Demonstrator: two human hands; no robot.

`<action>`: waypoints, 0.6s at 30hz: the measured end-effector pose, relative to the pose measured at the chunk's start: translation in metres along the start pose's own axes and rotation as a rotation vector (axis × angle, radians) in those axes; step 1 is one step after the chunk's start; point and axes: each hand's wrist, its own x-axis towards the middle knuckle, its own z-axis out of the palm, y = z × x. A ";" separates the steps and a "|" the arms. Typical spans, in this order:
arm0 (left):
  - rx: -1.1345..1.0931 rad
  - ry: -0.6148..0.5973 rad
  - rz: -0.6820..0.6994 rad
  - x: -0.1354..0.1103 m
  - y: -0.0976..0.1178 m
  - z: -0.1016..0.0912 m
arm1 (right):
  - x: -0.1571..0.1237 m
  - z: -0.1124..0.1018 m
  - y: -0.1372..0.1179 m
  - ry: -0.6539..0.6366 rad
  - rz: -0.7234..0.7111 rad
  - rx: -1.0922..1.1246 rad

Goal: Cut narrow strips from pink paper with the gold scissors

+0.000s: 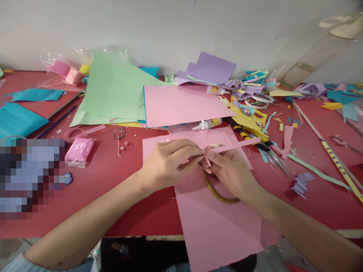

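My left hand (167, 162) is closed in a pinch, its fingertips at the near end of a pink paper strip (241, 145). Facing it, my right hand (231, 170) has its thumb and fingers closed on that strip, whose long end sticks out to the right. An olive-yellow curved band (218, 194), like a bangle, hangs below the right hand; its upper part is hidden by the fingers. Whether the strip goes round the band I cannot tell. Under both hands lies a large pink paper sheet (210, 234), which overhangs the table's front edge.
Behind the hands lie a pink sheet (184, 104), a green sheet (110, 90) and two glue bottles (212, 122). Yellow-and-black handled scissors (249, 136) rest on the right near paper scraps (249, 85). A pink clay packet (79, 150) sits left on the red table (119, 211).
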 end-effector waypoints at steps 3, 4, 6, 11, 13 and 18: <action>0.009 -0.023 0.008 0.000 -0.001 -0.001 | 0.000 -0.001 0.000 -0.015 0.003 -0.001; 0.017 -0.025 0.013 0.000 -0.001 -0.002 | -0.001 -0.001 0.000 -0.021 0.003 0.000; 0.027 -0.023 0.019 0.000 -0.001 -0.002 | -0.001 -0.001 0.000 -0.028 0.005 0.003; 0.017 -0.026 0.008 0.000 -0.002 -0.002 | 0.000 0.000 -0.001 -0.015 0.007 0.027; 0.005 -0.032 -0.001 0.000 -0.002 -0.003 | 0.001 0.001 0.000 -0.006 0.005 0.033; -0.005 -0.036 -0.007 0.001 -0.002 -0.004 | 0.001 0.000 0.002 0.001 0.007 0.035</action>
